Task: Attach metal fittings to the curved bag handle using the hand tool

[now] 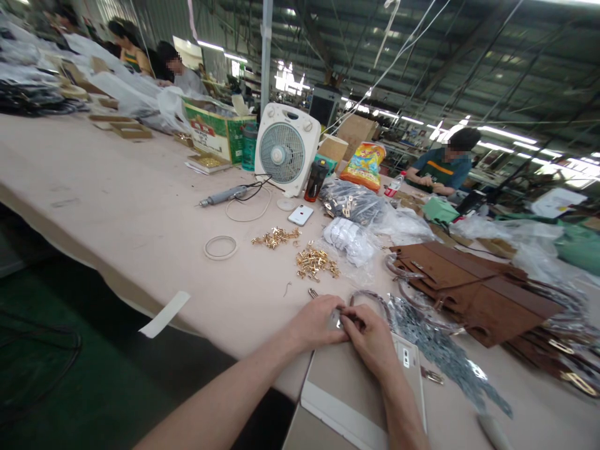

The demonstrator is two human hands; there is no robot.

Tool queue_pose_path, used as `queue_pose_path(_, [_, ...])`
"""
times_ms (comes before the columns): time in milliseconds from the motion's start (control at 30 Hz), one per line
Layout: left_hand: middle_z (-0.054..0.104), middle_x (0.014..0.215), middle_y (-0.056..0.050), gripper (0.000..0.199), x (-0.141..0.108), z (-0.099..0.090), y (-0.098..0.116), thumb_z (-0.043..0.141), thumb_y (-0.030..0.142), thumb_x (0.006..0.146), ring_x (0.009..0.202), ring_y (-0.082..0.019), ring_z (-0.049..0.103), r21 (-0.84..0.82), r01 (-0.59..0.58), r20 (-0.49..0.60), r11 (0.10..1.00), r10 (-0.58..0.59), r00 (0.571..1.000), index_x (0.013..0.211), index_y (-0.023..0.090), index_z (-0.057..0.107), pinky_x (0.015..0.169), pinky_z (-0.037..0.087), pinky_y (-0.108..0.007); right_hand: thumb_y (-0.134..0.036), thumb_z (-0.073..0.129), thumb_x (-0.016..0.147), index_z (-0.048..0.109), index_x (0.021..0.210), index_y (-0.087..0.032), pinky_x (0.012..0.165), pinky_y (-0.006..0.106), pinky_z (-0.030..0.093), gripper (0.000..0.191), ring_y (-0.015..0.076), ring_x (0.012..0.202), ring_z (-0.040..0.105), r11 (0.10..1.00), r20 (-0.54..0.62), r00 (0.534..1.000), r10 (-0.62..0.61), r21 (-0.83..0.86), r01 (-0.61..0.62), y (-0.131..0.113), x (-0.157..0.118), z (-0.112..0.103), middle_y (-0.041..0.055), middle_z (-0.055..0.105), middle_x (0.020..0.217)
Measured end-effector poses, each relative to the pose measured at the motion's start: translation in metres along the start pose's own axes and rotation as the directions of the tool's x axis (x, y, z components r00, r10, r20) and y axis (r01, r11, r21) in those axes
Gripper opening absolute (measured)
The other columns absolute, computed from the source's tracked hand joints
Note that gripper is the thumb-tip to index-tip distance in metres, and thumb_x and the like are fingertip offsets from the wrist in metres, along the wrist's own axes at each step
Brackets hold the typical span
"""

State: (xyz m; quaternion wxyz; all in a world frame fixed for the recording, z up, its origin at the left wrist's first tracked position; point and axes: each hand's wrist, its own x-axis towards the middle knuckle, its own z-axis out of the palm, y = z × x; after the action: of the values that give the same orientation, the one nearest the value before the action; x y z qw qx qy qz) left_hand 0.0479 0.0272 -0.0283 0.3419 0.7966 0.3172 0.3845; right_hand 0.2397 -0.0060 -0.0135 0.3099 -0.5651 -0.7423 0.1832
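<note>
Both my hands meet at the top edge of a beige bag panel [342,381] near the table's front edge. My left hand [323,322] is closed, thumb and fingers pinching a small shiny piece at the panel's top. Beside it my right hand [368,331] is closed on the same spot; what lies between its fingertips is too small to make out. A small buckle [312,292] sits just beyond my left hand. Further off lie two piles of gold fittings, the nearer pile [316,262] and the farther pile [275,237].
Brown bag pieces [469,287] and grey plastic strips [435,344] lie to the right. Beyond are a phone [300,215], a fan [287,150], an electric screwdriver [222,196] and a tape roll [220,247]. A person [440,165] works at the back right.
</note>
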Motion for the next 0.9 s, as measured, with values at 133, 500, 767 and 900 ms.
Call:
queue_pose_path(133, [0.072,0.112,-0.006,0.038,0.0,-0.002,0.005,0.081,0.028,0.078,0.107,-0.027,0.066,-0.015,0.007,-0.013,1.0,-0.008,1.0,0.113,0.021,0.067,0.096,0.051,-0.035,-0.04,0.063,0.097,0.075,0.105,-0.025,0.077,0.037,0.048,0.021,0.0276,0.086,0.064,0.999,-0.018,1.0,0.011,0.041,-0.011,-0.004,-0.002,0.0,0.0082,0.07,0.096])
queue_pose_path(500, [0.076,0.117,-0.004,0.04,0.003,-0.006,0.006,0.065,0.016,0.081,0.102,-0.023,0.069,-0.103,0.142,-0.031,0.984,-0.146,0.989,0.12,0.023,0.072,0.095,0.054,-0.034,-0.032,0.061,0.096,0.07,0.12,-0.025,0.069,0.034,0.048,0.027,0.0223,0.074,0.062,0.987,-0.084,0.993,0.082,0.146,-0.069,-0.008,-0.008,-0.001,0.0057,0.069,0.095])
queue_pose_path(767, [0.076,0.114,-0.004,0.04,0.003,0.001,-0.001,0.065,0.013,0.077,0.107,-0.024,0.069,-0.055,0.13,-0.045,0.99,-0.133,0.99,0.115,0.022,0.073,0.098,0.053,-0.035,-0.034,0.056,0.103,0.067,0.125,-0.023,0.07,0.034,0.052,0.026,0.0203,0.076,0.061,0.987,-0.341,0.935,-0.097,0.085,0.134,-0.016,-0.015,-0.011,0.0104,0.067,0.11])
queue_pose_path(900, [0.076,0.112,-0.002,0.04,0.003,0.001,-0.003,0.065,0.014,0.076,0.101,-0.022,0.069,-0.067,0.181,-0.033,0.981,-0.184,0.982,0.115,0.023,0.074,0.091,0.054,-0.032,-0.036,0.064,0.1,0.071,0.121,-0.019,0.078,0.038,0.055,0.028,0.0225,0.083,0.064,0.981,-0.669,0.72,-0.183,-0.172,0.089,-0.009,-0.044,-0.039,0.0123,0.067,0.112])
